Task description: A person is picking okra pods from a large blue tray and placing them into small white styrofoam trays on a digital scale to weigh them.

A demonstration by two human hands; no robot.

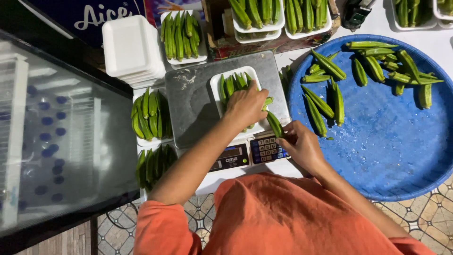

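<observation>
One weighing scale [188, 101] sits in the middle of the frame, with one white foam tray [218, 87] of okra on its platform. One stack of empty foam trays [130, 47] stands at upper left. Three more filled trays [183, 35] lie around the scale's left and upper sides, and at least four others line the top edge, some cut off. One big blue tub [387, 146] at right holds roughly twenty loose okra pods [328, 63]. Two hands show: the left hand [245, 105] and the right hand [299, 144].
</observation>
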